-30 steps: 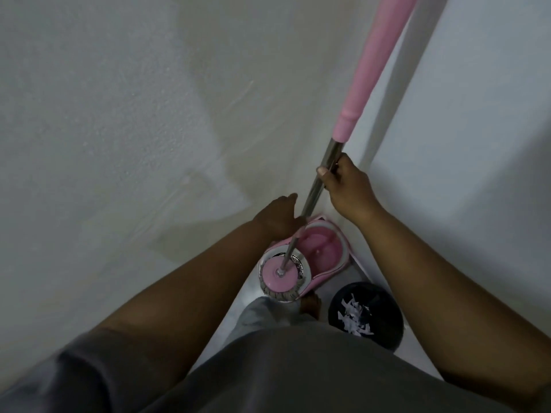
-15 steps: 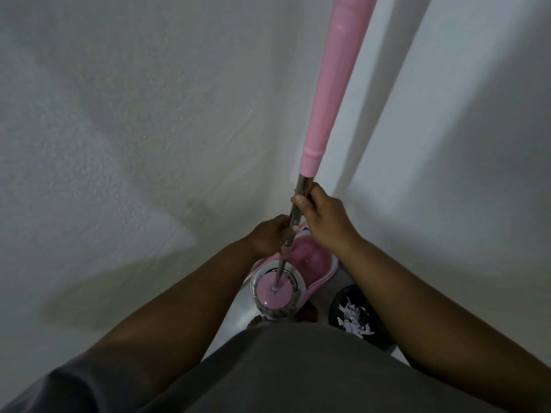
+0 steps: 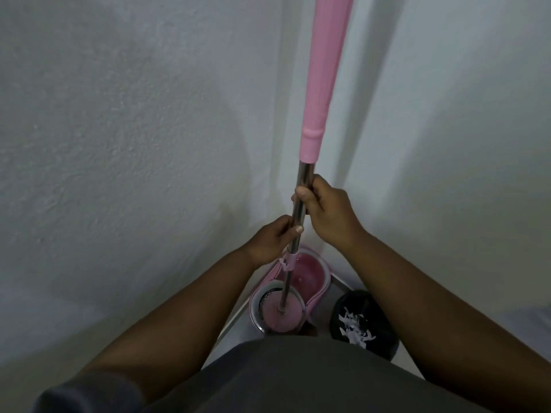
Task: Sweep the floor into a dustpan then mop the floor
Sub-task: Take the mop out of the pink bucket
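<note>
Item: mop (image 3: 301,186), upright; pink sleeve toward 12 o'clock, bare steel shaft below it, round pink head at 6 o'clock seated in the spinner basket of the bucket.

Item: bucket (image 3: 304,271), pink, two wells; stands on the floor (image 3: 335,283) in the corner between two pale walls; the well at its 12 o'clock side holds no mop.

Item: bin (image 3: 384,332), black, just beside the bucket at its 3 o'clock; white paper scraps (image 3: 356,324) lie inside.

Progress, as judged: scraps in the bin suggest the sweeping part is finished; no broom or dustpan shows; the mop head sitting in the spinner suggests wringing or readying; the mopping of the floor itself looks yet to be done.

Item: right grip (image 3: 328,211), the upper hand; fingers and thumb wrapped round the steel shaft just under the pink sleeve; forearm enters from 4 o'clock.

Item: left grip (image 3: 269,241), the lower hand; closed round the same shaft just above the pink collar, thumb laid along the steel; forearm enters from 7 o'clock; the two hands sit close together, one above the other.
</note>
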{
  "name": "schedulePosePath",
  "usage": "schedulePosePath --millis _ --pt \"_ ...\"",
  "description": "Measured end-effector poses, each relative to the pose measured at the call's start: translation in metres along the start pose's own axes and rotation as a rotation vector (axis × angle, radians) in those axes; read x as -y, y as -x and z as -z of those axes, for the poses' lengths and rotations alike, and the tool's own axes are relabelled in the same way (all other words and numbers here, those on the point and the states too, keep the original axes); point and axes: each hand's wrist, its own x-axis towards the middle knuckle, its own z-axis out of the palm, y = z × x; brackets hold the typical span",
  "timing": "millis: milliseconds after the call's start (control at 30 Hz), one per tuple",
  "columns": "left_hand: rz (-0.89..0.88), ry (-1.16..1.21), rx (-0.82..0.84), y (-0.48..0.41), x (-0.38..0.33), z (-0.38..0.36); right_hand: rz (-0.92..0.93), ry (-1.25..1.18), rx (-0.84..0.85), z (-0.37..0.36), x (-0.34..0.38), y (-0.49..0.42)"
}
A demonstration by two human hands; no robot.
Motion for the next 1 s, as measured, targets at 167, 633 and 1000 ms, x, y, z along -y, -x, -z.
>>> schedulePosePath --millis 167,633,1000 --pt "-0.064 0.035 0.017 0.016 0.003 -0.012 -0.014 0.015 -0.084 0.001 0.013 0.027" --pt "-0.227 -0.041 0.051 0.075 -0.026 -0.063 -0.084 -0.036 -0.200 0.041 0.030 0.116" --pt "-0.302 -0.181 0.219 0.145 -0.083 -0.215 -0.224 -0.141 -0.389 0.141 -0.002 0.286"
